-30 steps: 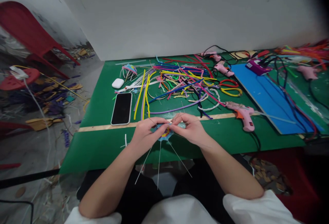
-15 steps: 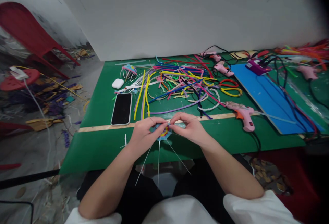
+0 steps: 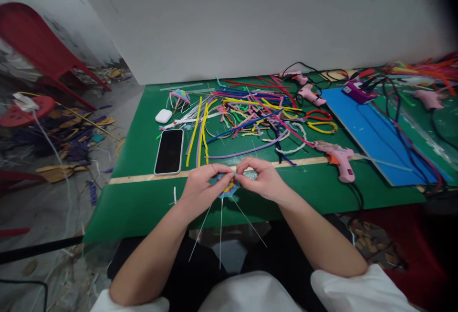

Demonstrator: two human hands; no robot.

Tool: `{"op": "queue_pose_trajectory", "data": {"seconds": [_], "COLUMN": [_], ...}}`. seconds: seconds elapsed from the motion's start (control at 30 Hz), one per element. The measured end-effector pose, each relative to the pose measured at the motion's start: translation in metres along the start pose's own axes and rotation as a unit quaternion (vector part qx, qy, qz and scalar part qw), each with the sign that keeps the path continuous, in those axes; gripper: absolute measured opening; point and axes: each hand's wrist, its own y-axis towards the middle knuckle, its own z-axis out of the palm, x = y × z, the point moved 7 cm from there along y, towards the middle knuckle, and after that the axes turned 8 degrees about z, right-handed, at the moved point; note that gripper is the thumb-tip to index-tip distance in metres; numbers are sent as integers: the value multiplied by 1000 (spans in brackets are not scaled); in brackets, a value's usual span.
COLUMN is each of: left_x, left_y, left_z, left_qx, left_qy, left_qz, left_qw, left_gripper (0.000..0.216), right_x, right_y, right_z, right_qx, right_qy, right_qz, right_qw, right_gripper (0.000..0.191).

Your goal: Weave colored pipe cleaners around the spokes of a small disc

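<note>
Between my fingers, near the table's front edge, is a small round woven piece point(image 3: 230, 190), light blue outside with yellow and pink rings. Thin pale spokes stick out of it, and three of them point down over my lap. My left hand point(image 3: 207, 184) pinches the piece from the left with thumb and fingers. My right hand point(image 3: 260, 179) is closed at its upper right edge, thumb against fingertips. What exactly those right fingertips pinch is too small to make out. Parts of the piece are hidden behind both hands.
On the green table point(image 3: 136, 207) lie a phone point(image 3: 169, 151), a white case point(image 3: 163, 116) and a pile of pipe cleaners point(image 3: 250, 111). To the right are scissors point(image 3: 322, 127), a pink glue gun point(image 3: 339, 159) with its cord, and a blue board point(image 3: 379, 145). A white panel point(image 3: 250, 21) stands behind.
Both hands stay at nearly the same place. The woven piece and its spokes have shifted slightly downward, and the right fingers have moved a little.
</note>
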Motion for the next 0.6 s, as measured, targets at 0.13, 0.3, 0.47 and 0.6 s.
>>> {"op": "queue_pose_trajectory", "data": {"seconds": [0.13, 0.3, 0.47, 0.6], "left_x": [1, 8, 18, 22], "left_y": [0, 3, 4, 4], "left_z": [0, 0, 1, 2], "left_qx": [-12, -24, -26, -36], "left_qy": [-21, -80, -121, -150], "left_qz": [-9, -31, -58, -81], "left_qw": [1000, 996, 991, 985], "left_gripper": [16, 17, 18, 16], "right_x": [2, -2, -5, -6], "right_y": [0, 4, 7, 8], "right_z": [-1, -5, -6, -4], "right_qx": [0, -15, -23, -21], "right_qy": [-4, 1, 34, 72], "right_qz": [9, 27, 35, 43], "right_qw": [1000, 1000, 999, 996], "right_gripper": [7, 8, 12, 15]}}
